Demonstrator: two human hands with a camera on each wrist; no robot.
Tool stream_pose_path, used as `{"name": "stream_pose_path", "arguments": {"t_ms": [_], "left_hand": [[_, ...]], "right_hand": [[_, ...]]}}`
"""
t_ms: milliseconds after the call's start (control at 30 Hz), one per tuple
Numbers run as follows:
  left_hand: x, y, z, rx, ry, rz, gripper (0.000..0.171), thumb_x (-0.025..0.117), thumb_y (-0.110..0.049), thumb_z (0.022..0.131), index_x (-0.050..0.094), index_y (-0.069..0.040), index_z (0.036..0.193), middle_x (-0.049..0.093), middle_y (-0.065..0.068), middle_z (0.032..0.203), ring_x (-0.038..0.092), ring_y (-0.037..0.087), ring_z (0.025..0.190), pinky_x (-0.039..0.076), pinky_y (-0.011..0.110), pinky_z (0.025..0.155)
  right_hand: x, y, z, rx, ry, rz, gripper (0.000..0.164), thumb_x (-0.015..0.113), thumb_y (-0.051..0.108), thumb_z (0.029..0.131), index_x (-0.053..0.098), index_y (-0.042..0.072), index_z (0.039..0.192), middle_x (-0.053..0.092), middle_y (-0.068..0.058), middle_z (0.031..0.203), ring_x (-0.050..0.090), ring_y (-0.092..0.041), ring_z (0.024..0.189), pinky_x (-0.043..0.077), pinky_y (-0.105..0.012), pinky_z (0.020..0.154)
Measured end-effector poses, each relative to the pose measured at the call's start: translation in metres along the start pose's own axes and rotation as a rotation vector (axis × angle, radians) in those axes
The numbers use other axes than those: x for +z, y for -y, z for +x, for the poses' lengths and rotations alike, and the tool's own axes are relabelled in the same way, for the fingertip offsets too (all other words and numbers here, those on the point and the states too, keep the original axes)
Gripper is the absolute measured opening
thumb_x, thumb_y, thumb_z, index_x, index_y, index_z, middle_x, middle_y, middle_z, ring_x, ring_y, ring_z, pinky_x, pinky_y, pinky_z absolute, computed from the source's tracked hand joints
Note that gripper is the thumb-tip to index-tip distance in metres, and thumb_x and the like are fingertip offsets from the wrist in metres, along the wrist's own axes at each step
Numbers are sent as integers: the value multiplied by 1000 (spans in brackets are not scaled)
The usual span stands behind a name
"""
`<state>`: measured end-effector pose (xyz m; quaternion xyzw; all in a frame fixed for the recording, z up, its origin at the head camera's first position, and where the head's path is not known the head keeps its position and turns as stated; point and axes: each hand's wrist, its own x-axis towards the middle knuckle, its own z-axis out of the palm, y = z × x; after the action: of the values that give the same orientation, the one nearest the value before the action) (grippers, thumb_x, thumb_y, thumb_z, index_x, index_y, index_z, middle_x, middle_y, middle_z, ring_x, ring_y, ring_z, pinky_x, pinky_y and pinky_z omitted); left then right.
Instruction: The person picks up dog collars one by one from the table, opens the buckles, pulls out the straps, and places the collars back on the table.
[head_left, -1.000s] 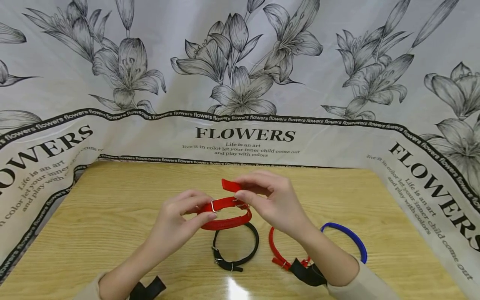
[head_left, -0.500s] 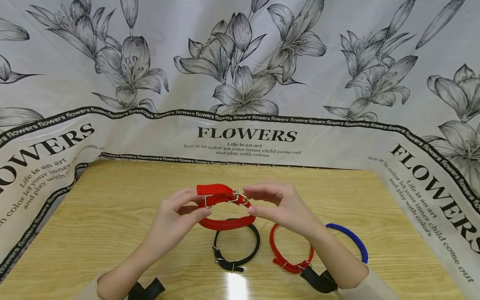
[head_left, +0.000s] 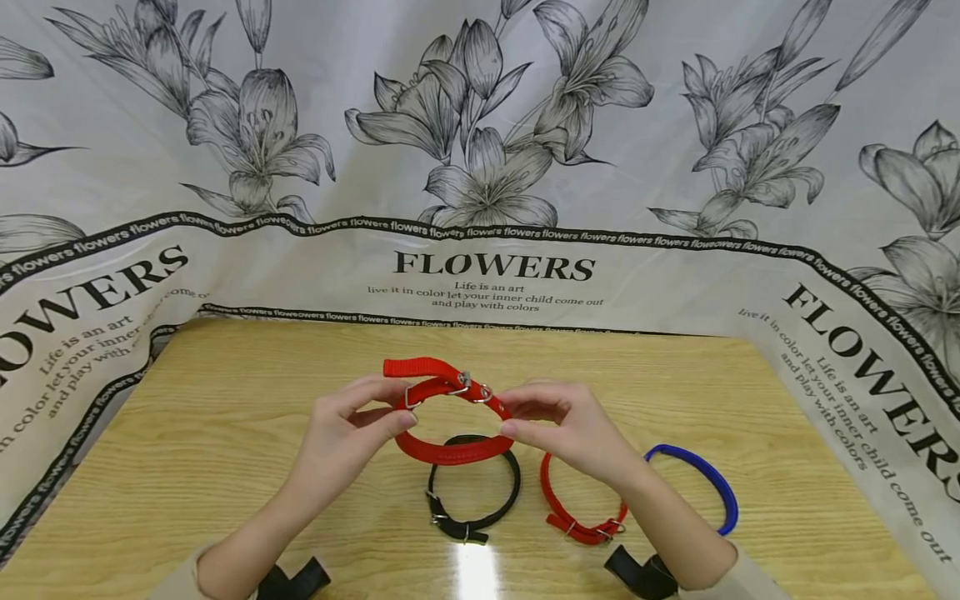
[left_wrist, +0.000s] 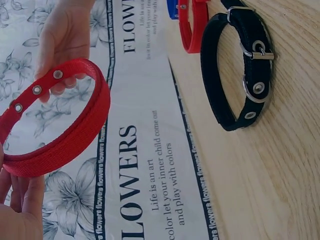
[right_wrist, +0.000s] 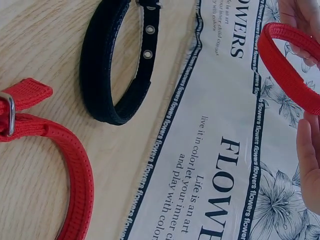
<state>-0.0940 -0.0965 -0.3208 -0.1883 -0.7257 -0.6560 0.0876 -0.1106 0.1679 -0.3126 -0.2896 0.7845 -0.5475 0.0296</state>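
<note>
A red collar (head_left: 453, 452) with metal hardware is held up above the table between both hands. My left hand (head_left: 348, 429) pinches its left side near a metal loop, thumb in front. At the right side, the thumb and fingers of my right hand (head_left: 562, 425) pinch the band. The buckle sits on the far side, and the loose strap end sticks out to the left, outside the metal loop. Eyelets show along the red collar (left_wrist: 75, 140) in the left wrist view. Part of the band is hidden behind the fingers.
On the wooden table (head_left: 225, 375) lie a black collar (head_left: 453, 527) below the held one, a second red collar (head_left: 551, 496) and a blue collar (head_left: 708, 475) partly behind the right forearm. A flower-printed cloth (head_left: 300, 267) rises along the back and sides.
My right hand has let go of the red collar's strap end and now pinches the band's right side. The strap end has swung over to the left. My left hand keeps its grip.
</note>
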Motion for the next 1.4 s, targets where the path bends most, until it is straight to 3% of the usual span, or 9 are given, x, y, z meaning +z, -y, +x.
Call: {"name": "stream_pose_path", "arguments": {"t_ms": [233, 633, 1000, 1400], "left_hand": [[0, 2, 0, -33, -11, -23, 31, 71, 5, 77, 65, 3, 107, 63, 11, 99, 61, 16, 89, 56, 30, 73], [-1, 7, 0, 44, 13, 9, 25, 68, 0, 82, 67, 2, 108, 65, 10, 99, 62, 15, 85, 56, 28, 70], [3, 9, -1, 8, 34, 23, 25, 71, -1, 80, 69, 2, 105, 67, 7, 99, 63, 15, 84, 55, 27, 71], [5, 11, -2, 76, 70, 59, 22, 71, 0, 80, 70, 3, 101, 66, 9, 97, 63, 13, 82, 56, 27, 69]], "right_hand": [[1, 0, 0, -13, -1, 6, 22, 68, 3, 84, 68, 1, 106, 67, -5, 96, 63, -17, 84, 55, -30, 73], [3, 2, 0, -9, 2, 27, 22, 67, 2, 84, 67, -1, 106, 66, -9, 97, 63, -17, 86, 55, -31, 75], [4, 3, 0, 45, -1, 53, 23, 68, 4, 84, 67, -2, 106, 66, -8, 99, 64, -18, 88, 55, -32, 77], [4, 2, -1, 22, -2, 33, 22, 68, 3, 84, 67, -1, 105, 66, -11, 99, 63, -17, 87, 55, -30, 77]]}}
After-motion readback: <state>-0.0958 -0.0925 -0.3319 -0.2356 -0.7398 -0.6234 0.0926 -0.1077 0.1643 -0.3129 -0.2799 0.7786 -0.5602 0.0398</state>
